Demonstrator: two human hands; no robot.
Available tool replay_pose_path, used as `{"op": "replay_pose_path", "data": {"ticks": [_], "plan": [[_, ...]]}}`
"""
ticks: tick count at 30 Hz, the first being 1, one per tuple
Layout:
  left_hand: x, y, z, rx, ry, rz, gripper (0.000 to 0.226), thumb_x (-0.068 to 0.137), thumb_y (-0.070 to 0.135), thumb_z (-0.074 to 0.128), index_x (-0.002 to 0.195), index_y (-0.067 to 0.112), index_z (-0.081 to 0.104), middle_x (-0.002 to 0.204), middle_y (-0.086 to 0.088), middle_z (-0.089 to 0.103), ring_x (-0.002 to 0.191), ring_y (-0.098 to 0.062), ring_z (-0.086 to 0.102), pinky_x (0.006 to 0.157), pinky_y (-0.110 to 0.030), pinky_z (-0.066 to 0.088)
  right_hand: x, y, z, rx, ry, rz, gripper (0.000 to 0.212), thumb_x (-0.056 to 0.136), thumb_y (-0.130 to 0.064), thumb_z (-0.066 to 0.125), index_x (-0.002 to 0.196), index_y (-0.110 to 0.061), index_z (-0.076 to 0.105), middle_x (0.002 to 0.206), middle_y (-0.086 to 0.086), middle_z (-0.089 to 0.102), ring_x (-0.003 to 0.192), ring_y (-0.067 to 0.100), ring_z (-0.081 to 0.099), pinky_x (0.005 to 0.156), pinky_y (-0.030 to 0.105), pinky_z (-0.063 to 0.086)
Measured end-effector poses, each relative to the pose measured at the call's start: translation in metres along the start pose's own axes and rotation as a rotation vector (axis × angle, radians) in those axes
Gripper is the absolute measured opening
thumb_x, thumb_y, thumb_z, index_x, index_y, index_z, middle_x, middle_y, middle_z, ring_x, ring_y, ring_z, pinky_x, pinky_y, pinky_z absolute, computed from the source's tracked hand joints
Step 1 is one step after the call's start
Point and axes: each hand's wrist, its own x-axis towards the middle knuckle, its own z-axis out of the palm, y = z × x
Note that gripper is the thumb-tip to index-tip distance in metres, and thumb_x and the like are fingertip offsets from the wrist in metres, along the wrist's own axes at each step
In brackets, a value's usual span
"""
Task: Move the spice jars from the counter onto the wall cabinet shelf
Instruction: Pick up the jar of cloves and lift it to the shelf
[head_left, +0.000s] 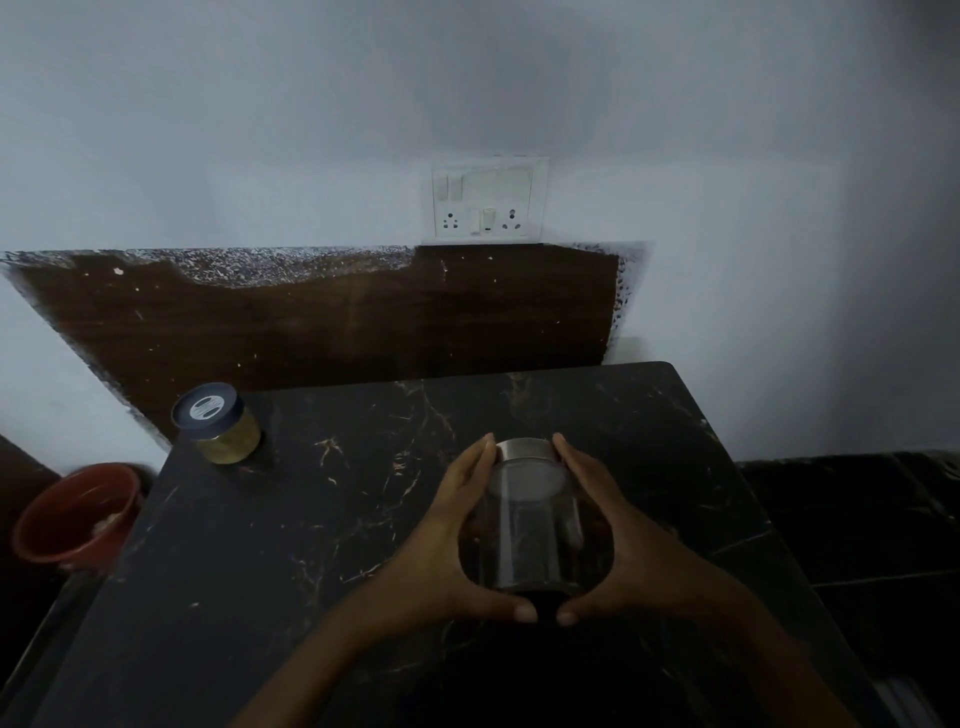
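A clear glass jar (530, 525) with a silver metal lid and dark contents at its bottom sits over the black marble counter (311, 545). My left hand (457, 540) grips its left side and my right hand (618, 540) grips its right side, fingers along the sides and thumbs meeting under the near edge. A second jar (218, 423) with a dark blue lid and yellowish contents stands at the counter's back left corner. No wall cabinet shelf is in view.
A red bucket (78, 514) stands below the counter's left edge. A white switch and socket panel (488, 200) is on the wall above a brown backsplash (337, 322). Dark floor tiles lie to the right.
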Motion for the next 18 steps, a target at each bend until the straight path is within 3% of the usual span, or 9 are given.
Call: {"op": "replay_pose_path", "data": {"ticks": [3,4,6,8,11,15,18], "plan": [[0.001,0.0,-0.002,0.114,-0.043,-0.013,0.127,0.056,0.054,0.081,0.136,0.05,-0.018,0.14,0.038,-0.03,0.139,0.005,-0.013,0.113,-0.026,0.022,0.002,-0.002,0.002,-0.069,0.004,-0.013,0.122,0.054,-0.033,0.087,0.116,-0.076,-0.009,0.132,-0.042,0.004,0.127,-0.008,0.019,0.098,0.008,0.021],[0.001,0.001,-0.002,0.156,-0.068,-0.024,0.126,0.059,0.053,0.08,0.135,0.049,-0.02,0.139,0.04,-0.031,0.137,0.008,-0.015,0.113,-0.027,0.02,0.002,-0.002,0.003,-0.093,0.007,-0.012,0.12,0.056,-0.033,0.087,0.117,-0.072,-0.009,0.134,-0.037,0.006,0.128,-0.005,0.018,0.098,0.007,0.02],[0.001,0.006,-0.003,0.175,-0.095,-0.04,0.122,0.062,0.048,0.081,0.134,0.05,-0.019,0.134,0.047,-0.026,0.128,0.023,-0.007,0.106,-0.008,0.017,0.002,-0.004,0.003,-0.118,0.0,-0.013,0.116,0.057,-0.034,0.086,0.118,-0.067,-0.007,0.134,-0.032,0.007,0.13,-0.002,0.018,0.1,0.009,0.019],[0.0,0.007,-0.005,0.099,-0.071,-0.033,0.118,0.061,0.041,0.084,0.133,0.053,-0.009,0.13,0.053,-0.011,0.118,0.033,0.004,0.093,0.005,0.024,0.0,-0.004,0.002,-0.105,-0.007,-0.021,0.122,0.054,-0.038,0.087,0.119,-0.07,-0.012,0.131,-0.042,0.002,0.131,-0.002,0.015,0.106,0.018,0.018],[-0.002,0.007,-0.006,-0.027,-0.021,-0.018,0.113,0.057,0.042,0.084,0.135,0.053,0.002,0.136,0.044,0.005,0.124,0.023,0.018,0.094,-0.003,0.036,-0.002,-0.004,-0.004,-0.026,-0.004,-0.002,0.127,0.05,-0.036,0.087,0.117,-0.075,-0.014,0.127,-0.049,-0.003,0.131,-0.004,0.012,0.103,0.018,0.02],[-0.004,0.003,-0.004,-0.088,-0.012,-0.027,0.116,0.056,0.044,0.083,0.142,0.047,0.004,0.143,0.037,0.006,0.131,0.012,0.02,0.1,-0.015,0.041,-0.002,-0.003,-0.008,-0.023,-0.053,0.041,0.126,0.056,-0.025,0.087,0.117,-0.071,-0.013,0.126,-0.043,0.003,0.122,-0.01,0.022,0.1,0.014,0.024],[-0.004,0.001,-0.001,0.004,-0.035,-0.016,0.124,0.057,0.048,0.083,0.142,0.049,-0.009,0.146,0.037,-0.014,0.133,0.018,-0.001,0.101,-0.002,0.027,0.0,-0.002,-0.006,-0.054,-0.025,0.031,0.124,0.056,-0.026,0.088,0.122,-0.068,-0.009,0.134,-0.035,0.009,0.116,-0.013,0.029,0.088,0.006,0.031]]}}
